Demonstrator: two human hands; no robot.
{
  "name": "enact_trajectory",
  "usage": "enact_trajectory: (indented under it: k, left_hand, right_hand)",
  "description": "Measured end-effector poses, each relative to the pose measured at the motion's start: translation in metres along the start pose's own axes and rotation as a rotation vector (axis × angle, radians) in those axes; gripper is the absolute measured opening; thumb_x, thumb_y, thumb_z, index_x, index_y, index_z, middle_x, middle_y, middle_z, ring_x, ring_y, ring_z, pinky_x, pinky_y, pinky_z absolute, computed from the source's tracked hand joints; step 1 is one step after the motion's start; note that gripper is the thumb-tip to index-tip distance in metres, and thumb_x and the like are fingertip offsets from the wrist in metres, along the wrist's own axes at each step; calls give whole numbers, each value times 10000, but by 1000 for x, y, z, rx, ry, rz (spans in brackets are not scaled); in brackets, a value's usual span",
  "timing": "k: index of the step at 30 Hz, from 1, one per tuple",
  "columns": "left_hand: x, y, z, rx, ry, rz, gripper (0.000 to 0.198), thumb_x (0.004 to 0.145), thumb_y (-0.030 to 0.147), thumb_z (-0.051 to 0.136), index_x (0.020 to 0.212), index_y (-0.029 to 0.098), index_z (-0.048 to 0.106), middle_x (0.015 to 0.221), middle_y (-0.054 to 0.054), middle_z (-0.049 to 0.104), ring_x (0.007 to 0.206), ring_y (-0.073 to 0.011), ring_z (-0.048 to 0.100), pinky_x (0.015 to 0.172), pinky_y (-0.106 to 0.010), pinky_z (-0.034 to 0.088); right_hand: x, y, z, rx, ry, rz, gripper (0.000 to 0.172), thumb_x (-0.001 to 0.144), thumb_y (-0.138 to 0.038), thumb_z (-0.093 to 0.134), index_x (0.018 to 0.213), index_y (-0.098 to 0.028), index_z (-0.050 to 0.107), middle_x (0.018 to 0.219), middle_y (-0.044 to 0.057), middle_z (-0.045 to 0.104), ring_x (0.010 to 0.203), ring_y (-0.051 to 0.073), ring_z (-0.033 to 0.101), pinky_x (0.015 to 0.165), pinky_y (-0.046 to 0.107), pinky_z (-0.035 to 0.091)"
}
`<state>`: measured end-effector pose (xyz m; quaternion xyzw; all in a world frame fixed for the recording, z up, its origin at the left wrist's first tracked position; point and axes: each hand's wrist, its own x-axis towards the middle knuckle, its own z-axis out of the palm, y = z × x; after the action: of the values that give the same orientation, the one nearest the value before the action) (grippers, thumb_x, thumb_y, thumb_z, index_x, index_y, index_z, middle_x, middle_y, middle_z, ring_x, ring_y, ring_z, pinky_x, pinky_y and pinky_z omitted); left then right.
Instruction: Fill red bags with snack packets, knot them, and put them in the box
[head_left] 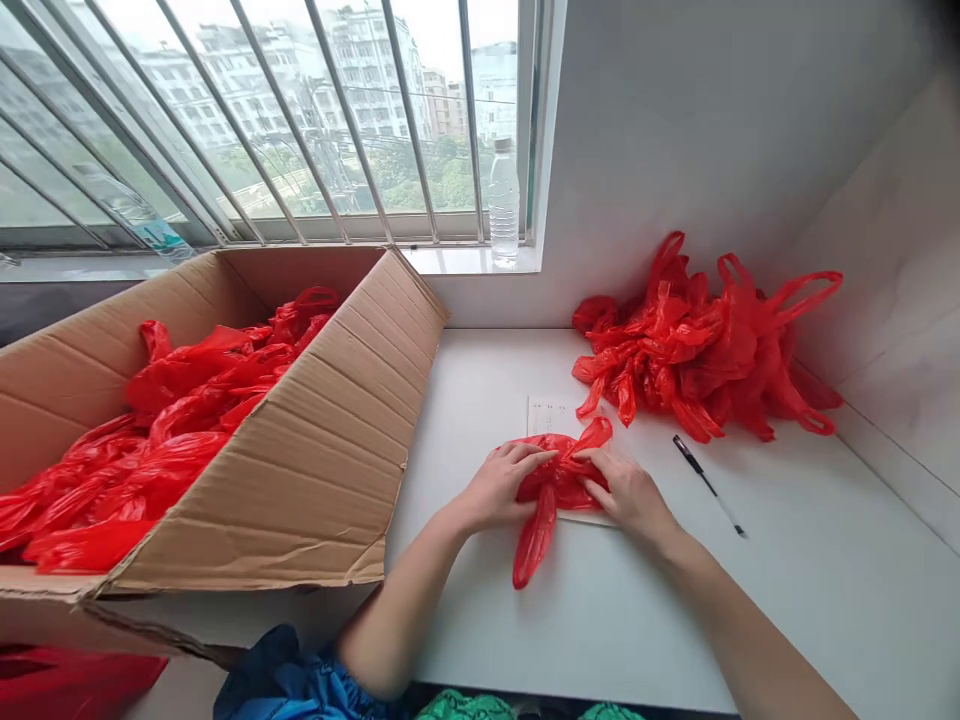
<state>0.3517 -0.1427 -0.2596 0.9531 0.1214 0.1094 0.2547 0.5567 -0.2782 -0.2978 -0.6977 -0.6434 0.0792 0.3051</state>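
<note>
- The left hand (pixel 499 487) and right hand (pixel 628 492) are squeezing one red bag (pixel 555 480) on the desk (pixel 787 560), each grip closed on it.
- Pressing evenly from both sides looks wise, since the plastic is slippery.
- Paper (pixel 551 415) is lying underneath.
- A pen (pixel 707 484), a bag pile (pixel 697 345) and a box (pixel 330 430) are crowding round.

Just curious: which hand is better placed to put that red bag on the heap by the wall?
Probably the right hand: it holds the red bag and lies on the side of the heap. The left hand, also holding the bag, sits nearer the cardboard box.
</note>
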Motion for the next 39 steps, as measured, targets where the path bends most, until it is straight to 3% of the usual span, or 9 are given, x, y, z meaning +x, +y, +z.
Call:
enact_trajectory:
  k: [3,6,10,14,18,23,28,33,39]
  left_hand:
    - [-3,2,9,7,30,-24,764,747,362,737,1449,329,438,1354,-89,560,1262,-307,503,1042,-446,432]
    - [-1,6,19,-10,139,-105,473,828,350,654,1296,306,605,1141,-77,659,1026,-258,620,887,-380,492]
    - [2,11,19,-402,352,-204,235,890,312,541,994,213,728,890,-41,699,791,-181,629,736,-297,497]
    - [3,12,14,-601,455,-238,415,964,434,429,845,161,718,841,-66,714,792,-198,656,727,-316,528]
    - [5,6,10,-719,492,-229,479,974,507,401,992,147,716,1071,-113,723,980,-241,675,872,-348,535]
    - [4,-6,1,-737,475,-353,471,962,464,429,1297,174,590,1283,-110,641,1174,-269,596,1002,-394,482]
    - [-2,-3,5,-462,290,-228,456,980,351,399,1427,283,463,1387,-75,550,1289,-232,505,1043,-407,467]
    - [4,-3,30,-15,99,-110,464,1025,379,332,1474,286,410,1525,-58,438,1407,-224,402,1183,-451,312]
    - [6,-13,39,183,-4,-170,508,1042,421,254,1527,282,312,1606,-32,294,1501,-221,233,1220,-501,213]
  right_hand:
    - [-4,4,0,52,0,20,164,936,-261,497,1050,-258,614,998,33,693,883,232,649,722,364,515]
    - [-7,4,-4,131,59,2,124,945,-310,516,986,-273,627,932,26,670,816,221,635,678,349,514]
    - [-11,-8,-10,212,270,-35,165,963,-302,520,1081,-303,635,993,36,643,890,214,640,757,350,527]
    - [-12,-18,-11,185,443,-106,187,953,-264,546,1103,-316,643,1064,50,640,980,232,630,859,395,511]
    - [-6,-13,-14,174,475,-107,185,941,-311,570,1111,-296,639,1082,57,657,1018,243,624,921,431,491]
    - [1,0,-24,36,160,-60,338,940,-383,563,1256,-263,584,1196,77,664,1126,269,614,1080,551,362]
    - [1,-16,-12,-9,270,-138,381,971,-275,464,1346,-229,521,1298,99,619,1244,230,559,1169,517,277]
    - [0,-22,18,-234,9,-118,525,1013,-302,348,1513,-142,343,1536,133,421,1444,263,346,1199,546,187]
    - [-2,-13,32,-368,-81,-65,584,1032,-354,280,1571,-142,203,1600,104,292,1497,245,236,1211,569,115]
